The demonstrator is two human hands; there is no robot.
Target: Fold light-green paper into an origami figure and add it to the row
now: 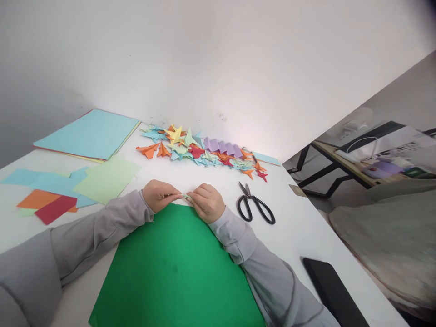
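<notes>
Between my two hands is a small piece of light green folded paper (185, 196), mostly hidden by the fingers. My left hand (161, 195) pinches its left end between thumb and fingertips. On the other end, my right hand (206, 201) is closed with its fingers curled. Both hands are just over the far edge of a large green sheet (177, 268) lying on the white table. Beyond them stretches a row of folded paper figures in several colours, among them an orange one (147, 151), a yellow one (175, 135) and purple ones (223, 147).
Black-handled scissors (256, 204) lie partly spread to the right of my right hand. A dark flat object (332, 290) rests near the right table edge. Left are loose paper pieces (107, 178) and a stack of larger sheets (90, 131). A white wall (204, 59) stands behind.
</notes>
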